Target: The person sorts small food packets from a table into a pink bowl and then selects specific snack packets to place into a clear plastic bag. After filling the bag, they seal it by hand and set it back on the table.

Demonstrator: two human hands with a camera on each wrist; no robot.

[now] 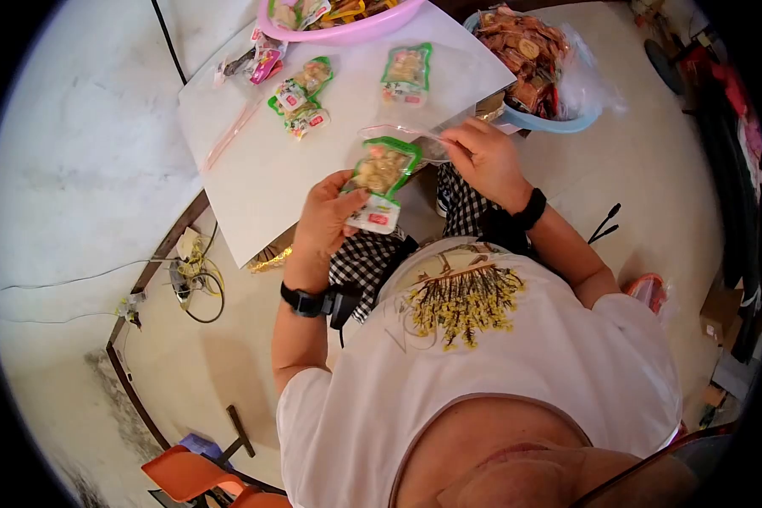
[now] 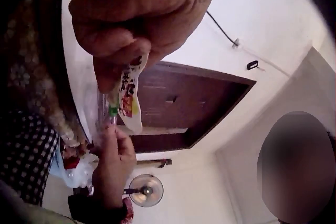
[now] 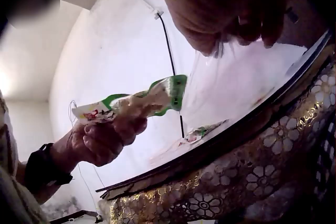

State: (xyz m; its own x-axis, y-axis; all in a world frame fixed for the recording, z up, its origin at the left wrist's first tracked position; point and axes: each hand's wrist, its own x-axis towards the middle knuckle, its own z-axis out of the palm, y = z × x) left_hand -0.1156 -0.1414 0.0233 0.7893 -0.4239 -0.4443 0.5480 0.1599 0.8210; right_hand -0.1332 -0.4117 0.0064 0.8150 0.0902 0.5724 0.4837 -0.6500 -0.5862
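Observation:
My left hand (image 1: 322, 218) pinches a clear-fronted snack packet (image 1: 383, 169) with a green border by its white printed end, above the near edge of the white table. In the right wrist view the packet (image 3: 149, 102) points toward the bag, pale pieces showing through its front. My right hand (image 1: 488, 165) pinches the top edge of a clear plastic bag (image 3: 205, 71) with a pinkish strip, just beyond the packet's green end. Several similar green-edged packets (image 1: 293, 96) lie in a cluster on the table, and another packet (image 1: 406, 72) lies farther right.
At the table's (image 1: 254, 190) far end stands a pink basin (image 1: 368, 32) holding packets. A blue basin (image 1: 571, 125) full of brown packaged pieces is beyond the right edge. On the left lie another pink-stripped clear bag (image 1: 231, 135) and a purple-and-white wrapper (image 1: 267, 63).

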